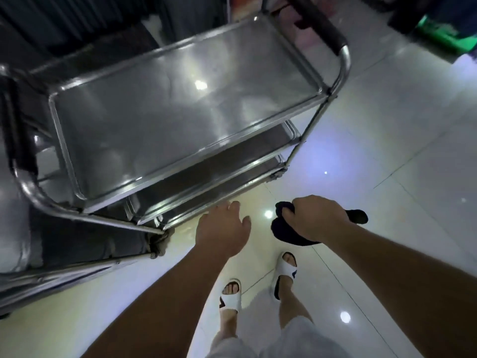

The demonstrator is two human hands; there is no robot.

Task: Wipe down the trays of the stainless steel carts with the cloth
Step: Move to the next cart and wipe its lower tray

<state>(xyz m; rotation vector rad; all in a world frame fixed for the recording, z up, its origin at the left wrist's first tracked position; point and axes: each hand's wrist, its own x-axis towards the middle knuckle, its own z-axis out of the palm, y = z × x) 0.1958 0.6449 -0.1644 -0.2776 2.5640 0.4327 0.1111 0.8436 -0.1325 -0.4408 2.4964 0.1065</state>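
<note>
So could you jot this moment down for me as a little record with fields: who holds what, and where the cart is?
setting: shiny tiled floor, seen from above
cart: steel cart, top tray bare, two lower trays beneath
cloth: dark cloth, bunched in the right hand
left hand: open, holds nothing, reaching toward the cart's near edge
contact: neither hand touches the cart
feet: white slippers

Likely a commercial service area, restaurant or canteen: three-tier stainless steel cart [180, 120] with push handle [320, 27], second cart [38, 241] near left, glossy tiled floor [387, 164].
</note>
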